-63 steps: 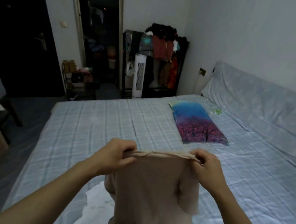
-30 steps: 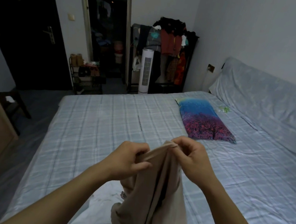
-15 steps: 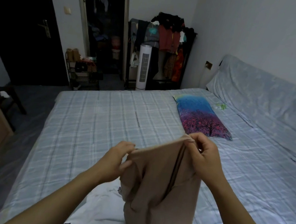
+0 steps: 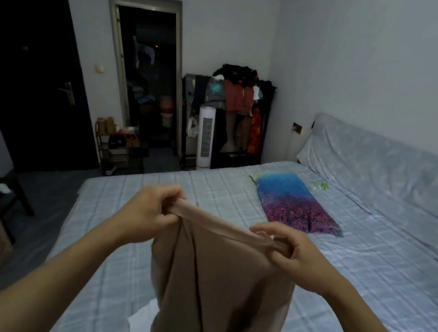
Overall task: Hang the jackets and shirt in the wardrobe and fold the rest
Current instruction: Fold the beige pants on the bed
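Beige soft-fabric garment (image 4: 218, 293) hanging in vertical folds, top edge pinched by left hand (image 4: 148, 209) and right hand (image 4: 292, 255), above open blue-checked bed sheet (image 4: 364, 287).

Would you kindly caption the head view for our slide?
Left hand and right hand hold a beige fabric garment stretched above the plaid bed.

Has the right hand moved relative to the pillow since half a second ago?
Yes. The right hand dropped lower and nearer the camera, away from the pillow.
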The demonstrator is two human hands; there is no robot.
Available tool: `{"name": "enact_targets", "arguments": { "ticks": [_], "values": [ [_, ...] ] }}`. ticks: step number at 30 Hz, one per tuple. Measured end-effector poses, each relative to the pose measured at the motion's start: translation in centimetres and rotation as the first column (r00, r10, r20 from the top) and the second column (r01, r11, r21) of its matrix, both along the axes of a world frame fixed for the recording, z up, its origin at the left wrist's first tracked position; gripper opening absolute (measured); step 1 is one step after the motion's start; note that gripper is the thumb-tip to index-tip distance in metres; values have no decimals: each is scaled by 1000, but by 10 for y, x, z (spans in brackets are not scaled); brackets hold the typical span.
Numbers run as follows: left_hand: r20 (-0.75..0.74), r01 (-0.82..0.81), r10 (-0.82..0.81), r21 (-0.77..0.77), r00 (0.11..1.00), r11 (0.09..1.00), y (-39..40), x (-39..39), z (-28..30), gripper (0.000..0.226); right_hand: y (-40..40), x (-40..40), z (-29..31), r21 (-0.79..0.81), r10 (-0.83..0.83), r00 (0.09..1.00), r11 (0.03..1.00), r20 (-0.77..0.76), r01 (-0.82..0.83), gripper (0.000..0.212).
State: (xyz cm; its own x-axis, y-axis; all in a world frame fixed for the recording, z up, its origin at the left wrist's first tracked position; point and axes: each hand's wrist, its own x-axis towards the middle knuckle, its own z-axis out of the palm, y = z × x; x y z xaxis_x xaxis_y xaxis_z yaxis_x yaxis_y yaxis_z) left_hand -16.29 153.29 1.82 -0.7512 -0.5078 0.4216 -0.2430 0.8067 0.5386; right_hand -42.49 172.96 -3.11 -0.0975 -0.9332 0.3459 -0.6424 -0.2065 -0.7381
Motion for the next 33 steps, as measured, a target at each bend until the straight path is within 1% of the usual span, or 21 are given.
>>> {"name": "enact_targets", "arguments": {
  "ticks": [3, 5, 7, 8, 10, 11, 12, 13, 16, 18, 21, 23, 27, 29, 31, 33],
  "values": [
    [-38, 37, -40, -62, 998, 997, 1, -1, 30, 28, -6, 0, 23, 86, 105, 983, 992, -150, -92, 51],
    [-40, 77, -80, -78, 996, 994, 3, 1, 40, 23, -8, 0, 33, 175, 181, 965, 973, -191, -148, 52],
    [-44, 103, -107, -89, 993, 991, 4, 4, 46, 22, -11, 1, 36, 233, 249, 957, 949, -147, -211, 49],
    [-48, 103, -108, -95, 993, 990, 4, 6, 47, 23, -12, 1, 35, 236, 265, 960, 942, -92, -237, 44],
    [-53, 88, -93, -91, 994, 992, 3, 10, 46, 22, -14, 1, 31, 207, 252, 966, 944, 58, -258, 28],
    [-55, 78, -82, -81, 995, 994, 3, 13, 46, 22, -14, 0, 30, 194, 231, 967, 949, 109, -249, 21],
    [-52, 66, -70, -70, 996, 995, 2, 16, 45, 22, -15, -2, 28, 192, 207, 970, 954, 127, -228, 17],
    [-44, 58, -61, -60, 997, 997, 1, 18, 45, 22, -16, -3, 27, 200, 182, 976, 958, 118, -203, 16],
    [0, 63, -63, -35, 998, 997, 2, 25, 45, 23, -20, -6, 24, 209, 121, 993, 971, 13, -121, 21],
    [11, 58, -58, -23, 998, 998, 2, 29, 44, 25, -21, -5, 24, 186, 92, 996, 978, 9, -93, 24],
    [-2, 16, -16, 19, 1000, 1000, 1, 32, 43, 23, -21, -2, 23, 115, 20, 991, 993, 132, -36, 34],
    [9, 5, -5, 51, 1000, 999, 1, 35, 44, 24, -23, 2, 24, 49, -36, 983, 998, 179, 28, 34],
    [88, 32, -42, 109, 995, 994, 0, 41, 44, 30, -27, 6, 32, -54, -133, 985, 989, 110, 140, 31],
    [74, 27, -36, 124, 997, 992, -1, 42, 40, 36, -26, 7, 38, -89, -130, 984, 986, 124, 142, 28],
    [31, 21, -24, 114, 999, 993, -3, 42, 35, 31, -25, 7, 42, -123, -128, 982, 982, 139, 145, 25],
    [7, 14, -14, 102, 1000, 995, -5, 42, 31, 25, -26, 8, 44, -148, -141, 975, 975, 173, 167, 29]
  ]
}}
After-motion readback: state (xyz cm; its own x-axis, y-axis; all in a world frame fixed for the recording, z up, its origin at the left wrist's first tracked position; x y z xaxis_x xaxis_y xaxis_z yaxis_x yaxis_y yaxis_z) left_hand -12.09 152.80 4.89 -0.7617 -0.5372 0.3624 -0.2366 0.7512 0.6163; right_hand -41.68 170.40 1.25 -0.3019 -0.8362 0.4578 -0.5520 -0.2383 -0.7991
